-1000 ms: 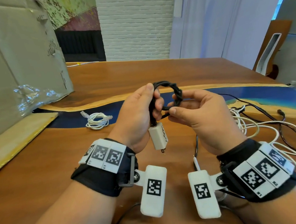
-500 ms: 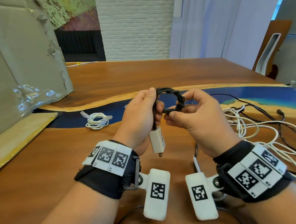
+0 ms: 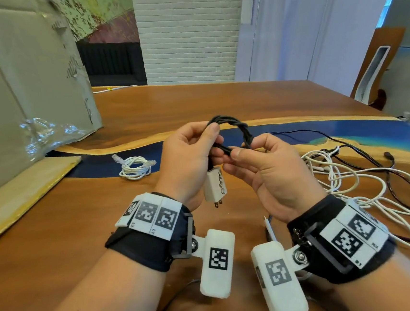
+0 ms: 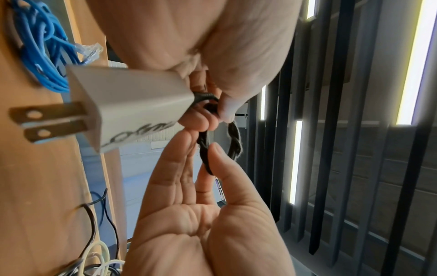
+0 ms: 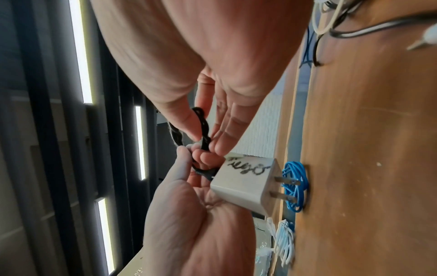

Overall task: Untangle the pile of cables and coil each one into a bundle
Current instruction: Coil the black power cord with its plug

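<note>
A black twisted cable [image 3: 236, 124] is wound into a small loop and held above the table between both hands. My left hand [image 3: 191, 156] grips one side of the loop, and a white plug charger [image 3: 214, 187] hangs below it, prongs down. My right hand [image 3: 267, 166] pinches the cable's lower strand between thumb and forefinger. In the left wrist view the charger [image 4: 132, 104] juts from my left hand [image 4: 236, 56], while my right hand [image 4: 203, 155] holds the loop [image 4: 234, 142]. The right wrist view shows the loop [image 5: 203, 127] and charger [image 5: 246, 184] from the other side.
A coiled white network cable [image 3: 136, 167] lies on the wooden table [image 3: 57, 244] to the left. A tangle of white and black cables [image 3: 364, 177] spreads on the right. A coiled blue cable [image 5: 294, 186] lies beyond. A big cardboard box [image 3: 18, 98] stands at the left.
Both hands dipped a little and rose again with the black loop. The right thumb and forefinger shifted their pinch along the cable, and the charger swung slightly.
</note>
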{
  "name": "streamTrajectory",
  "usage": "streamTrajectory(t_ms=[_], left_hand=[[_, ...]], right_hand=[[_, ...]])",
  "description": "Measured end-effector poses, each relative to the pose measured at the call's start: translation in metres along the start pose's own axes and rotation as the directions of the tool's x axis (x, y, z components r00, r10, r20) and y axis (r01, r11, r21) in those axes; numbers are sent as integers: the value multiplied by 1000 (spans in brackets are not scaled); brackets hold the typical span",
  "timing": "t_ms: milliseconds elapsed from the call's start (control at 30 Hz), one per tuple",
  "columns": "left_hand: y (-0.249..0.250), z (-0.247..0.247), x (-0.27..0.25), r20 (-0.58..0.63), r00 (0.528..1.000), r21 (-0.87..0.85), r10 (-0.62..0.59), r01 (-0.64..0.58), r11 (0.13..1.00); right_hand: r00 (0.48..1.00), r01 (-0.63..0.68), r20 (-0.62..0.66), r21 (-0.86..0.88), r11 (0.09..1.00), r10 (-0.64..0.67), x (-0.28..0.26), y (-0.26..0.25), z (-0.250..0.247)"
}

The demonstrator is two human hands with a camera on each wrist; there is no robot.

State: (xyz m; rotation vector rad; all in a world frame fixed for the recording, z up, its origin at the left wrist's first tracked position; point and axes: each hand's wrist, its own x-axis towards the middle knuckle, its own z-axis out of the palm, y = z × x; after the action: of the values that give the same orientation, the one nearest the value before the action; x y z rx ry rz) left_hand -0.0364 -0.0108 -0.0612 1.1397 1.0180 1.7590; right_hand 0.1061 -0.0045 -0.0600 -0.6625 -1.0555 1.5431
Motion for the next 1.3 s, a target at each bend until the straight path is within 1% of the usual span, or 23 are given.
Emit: streamTrajectory(t_ms=[133, 233, 333, 433, 500, 600, 667, 800, 900, 967, 1033, 1100, 1200, 1233, 1300], left_hand=[[-5, -3, 3, -27, 999, 91, -38, 41, 995], [-5, -3, 3, -31, 998, 93, -59, 62, 994], [-4, -2, 2, -5, 995, 23, -95, 95, 995], [-2, -3, 2, -3, 990, -5, -144, 144, 990], [0, -3, 2, 10, 982, -43, -188, 188, 981], [6, -4, 1, 31, 965, -144, -260, 262, 954], [7, -5, 2, 4, 967, -164, -255, 252, 954], [7, -6, 2, -31, 979, -91, -202, 199, 976], [7, -6, 2, -10, 989, -21, -149, 149, 989], [6, -4, 0, 24, 996, 44, -91, 90, 995], [6, -3, -3, 43, 997, 57, -62, 59, 997], [3, -2, -3, 28, 998, 42, -60, 58, 997], [1, -1, -1, -29, 996, -58, -90, 88, 994], [2, 0, -1, -45, 993, -107, -105, 100, 989], [4, 0, 1, -56, 991, -199, -117, 104, 974]], right_hand=[[1000, -26, -2, 32, 999, 26, 2, 6, -1], [999, -43, -8, 46, 998, 43, 2, 9, 0], [999, -34, -25, 30, 999, 35, 2, 8, -1], [1000, -14, -9, 5, 1000, 14, 2, 5, -1], [1000, 11, 13, -45, 999, -11, 1, 5, 0], [997, 73, 41, -143, 987, -68, 1, 5, 0], [996, 91, 37, -152, 984, -86, 2, 4, -1], [996, 89, -11, -123, 988, -91, 3, 0, -3], [995, 85, -46, -114, 990, -91, 5, -2, -6], [993, 107, -37, -130, 986, -112, 6, -3, -8], [990, 132, -20, -166, 977, -137, 7, -4, -10], [989, 144, 10, -217, 965, -145, 9, -3, -12], [990, 132, 95, -401, 907, -102, 9, 0, -13], [989, 118, 130, -455, 882, -65, 9, 2, -13], [978, 60, 198, -553, 831, 61, 7, 6, -13]])
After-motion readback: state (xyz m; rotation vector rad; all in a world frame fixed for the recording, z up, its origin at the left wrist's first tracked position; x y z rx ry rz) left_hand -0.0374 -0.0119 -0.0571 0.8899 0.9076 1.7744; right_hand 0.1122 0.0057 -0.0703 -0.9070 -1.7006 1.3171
